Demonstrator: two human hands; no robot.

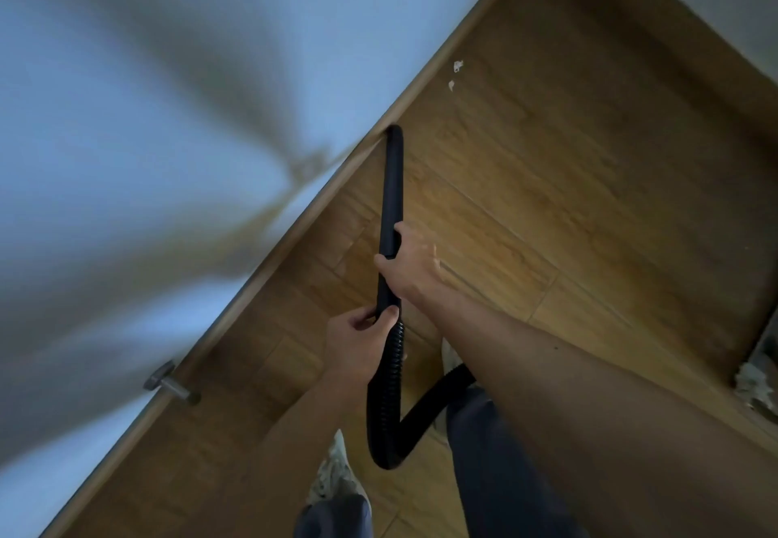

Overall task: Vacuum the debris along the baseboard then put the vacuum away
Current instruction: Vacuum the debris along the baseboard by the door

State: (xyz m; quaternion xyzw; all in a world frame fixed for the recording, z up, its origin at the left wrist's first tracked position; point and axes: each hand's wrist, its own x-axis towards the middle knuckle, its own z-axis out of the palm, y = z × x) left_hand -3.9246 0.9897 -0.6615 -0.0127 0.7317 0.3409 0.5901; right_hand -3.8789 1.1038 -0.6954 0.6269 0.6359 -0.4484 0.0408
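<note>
A black vacuum nozzle tube (391, 184) points at the wooden baseboard (294, 226), its tip touching the floor right at the baseboard's foot. My right hand (406, 262) grips the tube's lower part. Just below, my left hand (362, 329) holds the tube where it joins the ribbed black hose (385, 403). The hose loops down past my legs and off behind my right leg. Two small white scraps of debris (457, 66) lie on the wood floor farther along the baseboard, beyond the nozzle tip. The vacuum's body is out of view.
A white wall (147, 158) fills the left. A metal door stop (170, 384) sticks out of the baseboard at lower left. My shoes (337, 474) stand on the wood floor (589, 179). A rough, crumbled patch (758, 382) shows at the right edge.
</note>
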